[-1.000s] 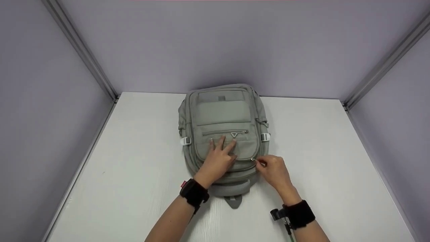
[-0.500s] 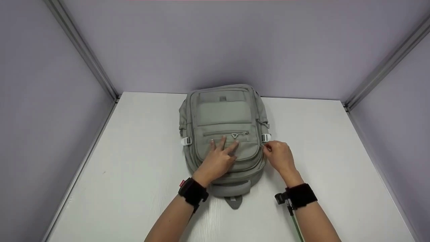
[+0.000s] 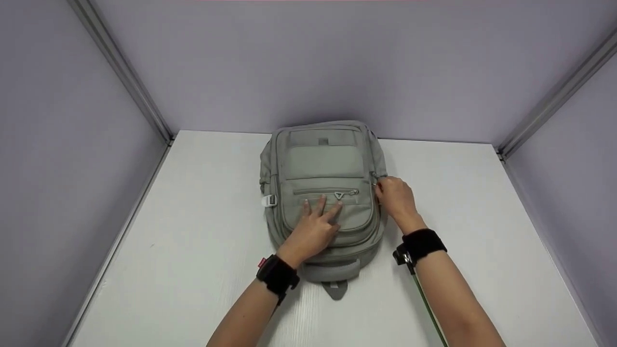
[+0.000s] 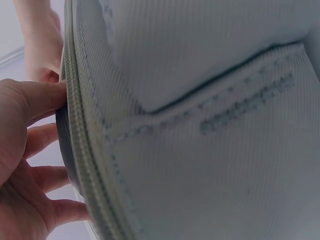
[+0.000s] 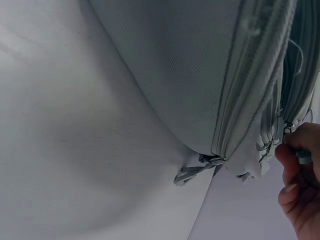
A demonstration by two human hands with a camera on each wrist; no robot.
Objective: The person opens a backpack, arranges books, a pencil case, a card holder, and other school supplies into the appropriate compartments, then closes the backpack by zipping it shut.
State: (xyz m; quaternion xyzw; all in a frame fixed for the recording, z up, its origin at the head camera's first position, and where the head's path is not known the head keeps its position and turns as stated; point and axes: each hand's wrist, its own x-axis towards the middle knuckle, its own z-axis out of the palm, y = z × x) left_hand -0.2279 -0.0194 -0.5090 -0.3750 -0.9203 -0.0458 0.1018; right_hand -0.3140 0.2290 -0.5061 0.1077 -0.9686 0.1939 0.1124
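A grey-green backpack (image 3: 325, 161) lies front side up on the white table, its top handle (image 3: 332, 272) toward me. My left hand (image 3: 311, 236) rests on the lower front panel with fingers spread; the left wrist view shows its fingertips against the bag beside a zipper track (image 4: 80, 115). At the bag's right side, my right hand (image 3: 396, 200) pinches a zipper pull between thumb and curled fingers. In the right wrist view the metal slider (image 5: 287, 129) sits just above the thumb, and a dark gap shows between the zipper edges there.
A white side buckle (image 3: 269, 201) sits on the bag's left edge. Grey panels with metal posts (image 3: 120, 72) enclose the white table (image 3: 207, 217) at the back and sides. A green cable (image 3: 426, 303) runs from the right wrist camera along the forearm.
From the lower right corner of the bag, my right hand has slid up its right side, away from me, with the zipper pull. My left hand stays on the front panel.
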